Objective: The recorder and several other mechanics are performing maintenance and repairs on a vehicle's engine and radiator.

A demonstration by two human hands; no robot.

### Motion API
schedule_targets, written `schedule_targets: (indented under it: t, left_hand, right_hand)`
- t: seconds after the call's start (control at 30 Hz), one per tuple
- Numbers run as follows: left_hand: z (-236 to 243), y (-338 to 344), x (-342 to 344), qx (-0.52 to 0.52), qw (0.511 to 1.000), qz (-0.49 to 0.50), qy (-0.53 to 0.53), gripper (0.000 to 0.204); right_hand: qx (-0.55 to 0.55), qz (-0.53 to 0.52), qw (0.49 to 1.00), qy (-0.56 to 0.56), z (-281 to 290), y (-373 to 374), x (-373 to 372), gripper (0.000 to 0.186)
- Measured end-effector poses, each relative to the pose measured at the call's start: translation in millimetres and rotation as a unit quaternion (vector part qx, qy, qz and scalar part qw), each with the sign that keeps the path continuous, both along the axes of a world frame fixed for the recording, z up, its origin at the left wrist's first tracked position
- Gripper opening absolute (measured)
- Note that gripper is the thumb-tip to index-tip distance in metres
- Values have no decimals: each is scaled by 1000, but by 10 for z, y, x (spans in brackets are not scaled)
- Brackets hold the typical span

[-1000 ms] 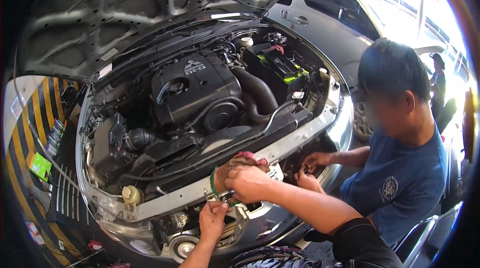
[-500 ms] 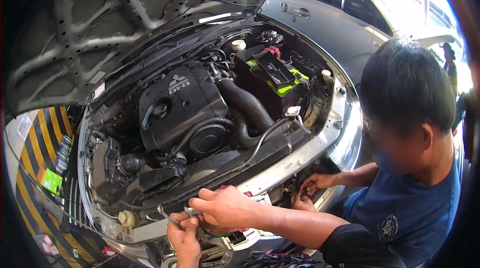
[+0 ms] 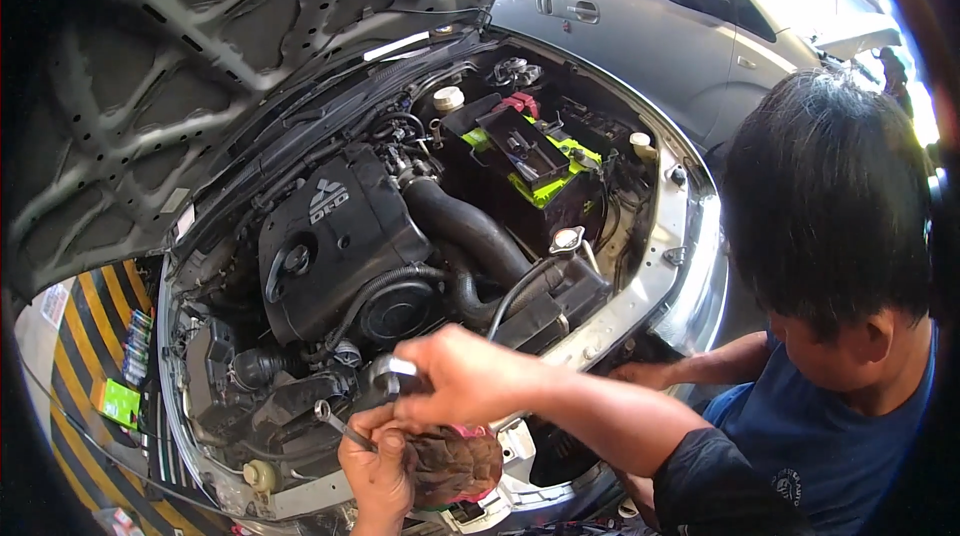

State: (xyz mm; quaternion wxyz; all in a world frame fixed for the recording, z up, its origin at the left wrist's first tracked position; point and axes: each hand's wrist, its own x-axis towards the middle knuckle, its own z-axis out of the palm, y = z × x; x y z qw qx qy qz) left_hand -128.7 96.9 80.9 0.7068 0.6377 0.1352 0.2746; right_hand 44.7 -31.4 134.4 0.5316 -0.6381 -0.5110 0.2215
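My left hand (image 3: 378,476) is closed around a wrench (image 3: 345,426), its ring end sticking up over the front of the engine bay. Just above it, my right hand (image 3: 465,366) grips a shiny metal tool with a curved end (image 3: 392,370); its shaft is hidden by the fingers. The two hands nearly touch. Under my right wrist lies a crumpled, stained brown cloth (image 3: 460,466) with pink edging, on the car's front. Beyond the hands is the engine with its black cover (image 3: 340,226).
At right a co-worker in a blue shirt (image 3: 850,406) leans in, one arm reaching behind the headlight area. The raised hood (image 3: 190,56) hangs over the left. A battery (image 3: 530,151) sits at the far right of the bay. A green box (image 3: 118,402) stands on the striped floor.
My right hand has lifted and turned, bringing the shiny tool into sight. More of the brown cloth shows. The view has shifted, and the co-worker's head is lower and nearer.
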Motion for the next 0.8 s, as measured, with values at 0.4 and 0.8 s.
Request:
schedule_targets:
  t: [0.4, 0.8]
  left_hand:
    - [-259, 436, -842, 16, 991, 88, 96, 31]
    - [-240, 533, -867, -23, 975, 170, 139, 40]
  right_hand:
    - [-384, -385, 790, -282, 11, -264, 3001, 28]
    - [-411, -352, 783, -306, -241, 217, 3598, 31]
